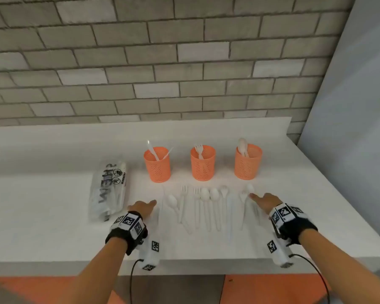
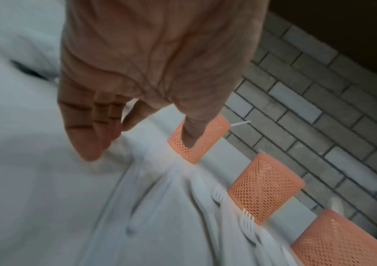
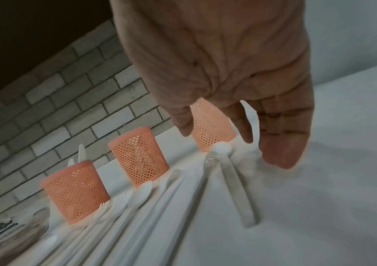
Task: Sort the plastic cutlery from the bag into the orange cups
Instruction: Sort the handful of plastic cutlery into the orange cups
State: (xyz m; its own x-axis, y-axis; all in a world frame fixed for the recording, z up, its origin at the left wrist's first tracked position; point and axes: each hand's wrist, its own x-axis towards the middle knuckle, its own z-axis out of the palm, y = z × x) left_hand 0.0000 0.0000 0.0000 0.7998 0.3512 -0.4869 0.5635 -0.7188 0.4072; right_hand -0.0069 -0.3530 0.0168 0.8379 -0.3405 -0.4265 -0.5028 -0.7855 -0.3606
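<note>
bag: clear plastic bag with black print (image 1: pixel 109 191), flat on the white table (image 1: pixel 53 216), far left, well apart from the loose pieces.
left hand (image 1: pixel 144 207): palm down over the table between bag and loose cutlery. Grip slack, fingers (image 2: pixel 87 142) nearly straight and close together, holding nothing. Left wrist view is blurred; can't tell if the fingertips touch the surface.
left cup: orange perforated plastic cup (image 1: pixel 157 164), upright, white plastic knives (image 1: pixel 153 151) standing in it.
middle cup: same orange perforated type (image 1: pixel 203 163), upright, a white plastic fork (image 1: pixel 199 151) inside.
right cup: same type again (image 1: pixel 248 161), upright, white plastic spoons (image 1: pixel 242 147) inside.
cup row: three in a line near the grey brick wall (image 1: pixel 162 62), apart from each other.
loose cutlery: white plastic forks, spoons and knives (image 1: pixel 206 207) laid side by side on the table in front of the cups, handles toward the person, between the two hands.
right hand (image 1: pixel 264 201): palm down at the right end of the loose row, index finger extended, tip beside the rightmost spoon (image 1: pixel 249 188). Grip loose, fingers (image 3: pixel 280 154) straight, nothing held. Contact with the spoon: can't tell.
</note>
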